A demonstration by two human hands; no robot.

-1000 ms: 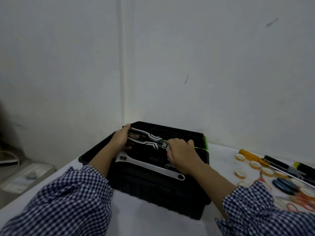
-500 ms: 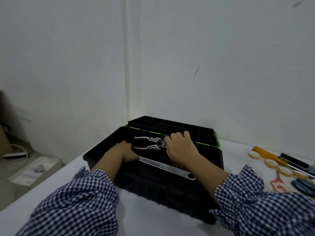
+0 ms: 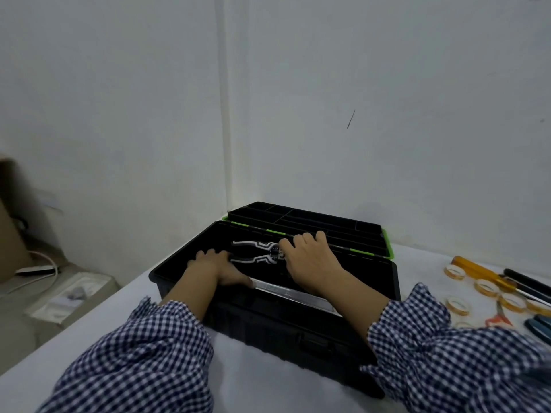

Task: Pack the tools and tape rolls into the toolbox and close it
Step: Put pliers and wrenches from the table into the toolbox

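The black toolbox (image 3: 283, 332) stands open on the white table, its lid tray (image 3: 313, 219) with green latches leaning back toward the wall. Black-and-white pliers (image 3: 253, 251) lie inside the box. My right hand (image 3: 310, 259) covers and grips their head end. A long silver wrench (image 3: 293, 294) rests along the front of the box, and my left hand (image 3: 216, 268) is closed on its left end. Several tape rolls (image 3: 454, 271) lie on the table to the right of the box.
Right of the box lie an orange-handled screwdriver (image 3: 477, 268), a black-handled screwdriver (image 3: 527, 281), red scissors (image 3: 498, 317) and a blue-handled tool (image 3: 539, 323). The wall corner is just behind the lid. Beyond the table's left edge, a cardboard box (image 3: 9, 222) and a white cable (image 3: 38, 266).
The pliers went down from above the rim into the box. My left hand left their handles and closed on the wrench's left end. My right hand stayed on the pliers' head.
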